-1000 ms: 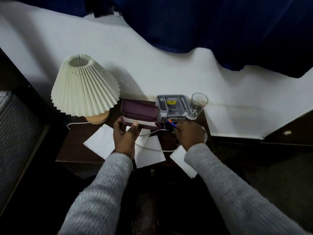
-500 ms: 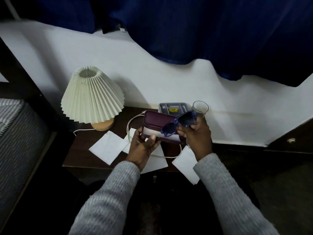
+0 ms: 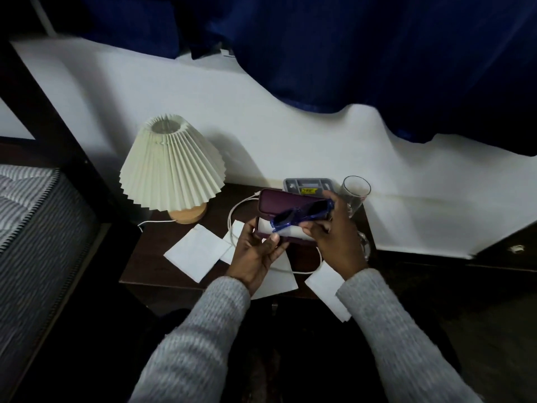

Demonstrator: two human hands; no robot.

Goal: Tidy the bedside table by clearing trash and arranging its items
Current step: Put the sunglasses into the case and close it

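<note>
Dead centre of the frame, the left hand (image 3: 255, 251) grips the front edge of an open maroon hard-shell glasses case (image 3: 283, 203), thumb curled over the rim and the white lining showing. The right hand (image 3: 334, 239) has its fingers clamped round a pair of translucent blue plastic sunglasses (image 3: 302, 215), held tilted right over the case opening. I can't tell if they touch the lining.

All of this is over the dark wooden bedside table (image 3: 145, 266). Behind the case there's a grey plastic tray with a yellow label (image 3: 308, 186), and just right of it a clear drinking glass (image 3: 356, 190), partly blocked by the right hand. Left of centre stands a cream pleated-shade lamp with a round wooden base (image 3: 171, 167). A white cable (image 3: 234, 212) loops under the hands, and flat white paper sheets (image 3: 194, 251) are scattered along the table's front edge, one hanging off at lower right. A dark blue curtain (image 3: 348, 53) runs across the top, with a striped mattress (image 3: 29, 222) at far left.
</note>
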